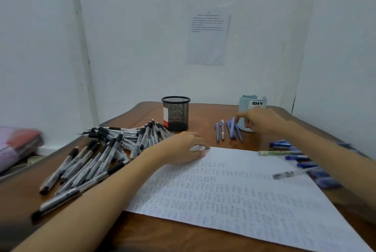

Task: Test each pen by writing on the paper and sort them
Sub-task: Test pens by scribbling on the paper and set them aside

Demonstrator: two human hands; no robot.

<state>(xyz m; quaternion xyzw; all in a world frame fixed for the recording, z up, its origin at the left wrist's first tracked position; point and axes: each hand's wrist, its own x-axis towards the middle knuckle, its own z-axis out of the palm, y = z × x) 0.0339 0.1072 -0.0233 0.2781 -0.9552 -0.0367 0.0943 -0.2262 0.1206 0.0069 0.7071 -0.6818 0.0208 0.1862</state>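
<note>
- Far left, 9 o'clock: large loose heap of black-capped, clear-barrelled pens (97, 154) lay on the brown wooden table (199, 113). My read: either a sorted group or the untested stock, can't tell which.
- Left hand (183, 147) rested palm-down at the 11 o'clock corner of the white sheet of paper (234, 188), fingers loosely together, pinning the sheet. Something pale showed under the fingertips; couldn't tell what.
- Black wire-mesh pen cup (176, 113) stood at 12 o'clock, just beyond the heap. No pens visible in it.
- Paper was covered with rows of small scribbles nearly edge to edge, so many pens looked already tested.
- Small cluster of light-blue slim pens (230, 130) lay at 1 o'clock, between the mesh cup and the pale blue plastic holder marked DIY (253, 109).
- Right hand (260, 120) was over that cluster, thumb and fingers pinched around one light-blue pen, in front of the holder.
- Clear-barrelled pen (291, 174) lay on the paper's right edge at 3 o'clock.
- Dark-blue pens (301, 156) plus one yellow-green pen (274, 153) sat at 3 o'clock, off the sheet.
- Judgement: well along; both holders looked unfilled.
</note>
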